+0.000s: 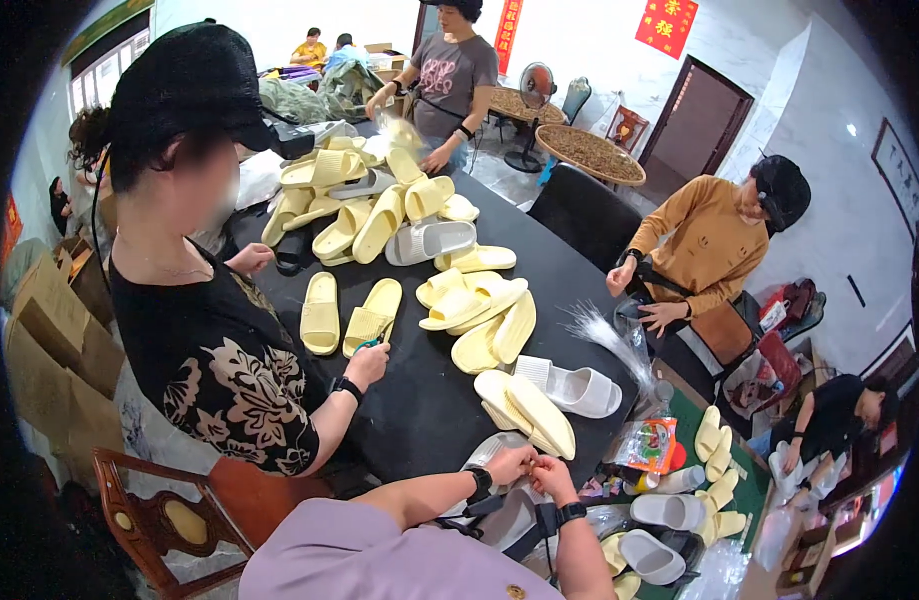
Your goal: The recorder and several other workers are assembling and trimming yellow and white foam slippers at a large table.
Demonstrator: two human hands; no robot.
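My left hand [510, 465] and my right hand [553, 479] meet near the table's front edge, fingertips pinched together. Whatever they pinch is too small or hidden to make out. Beneath them lie grey slippers [510, 519], partly covered by my hands and wrists. Just beyond my hands rests a pair of pale yellow slippers [540, 414], one leaning on the other. A light grey slipper [586, 391] lies behind that pair, to the right. Dark straps circle both my wrists.
A heap of yellow slippers [380, 215] covers the far part of the black table [420, 400]. On the left a co-worker holds teal-handled scissors [372, 343] at a yellow slipper. Clear plastic strands [620, 345] lie at the right edge, near another co-worker. A wooden chair [170, 515] stands at lower left.
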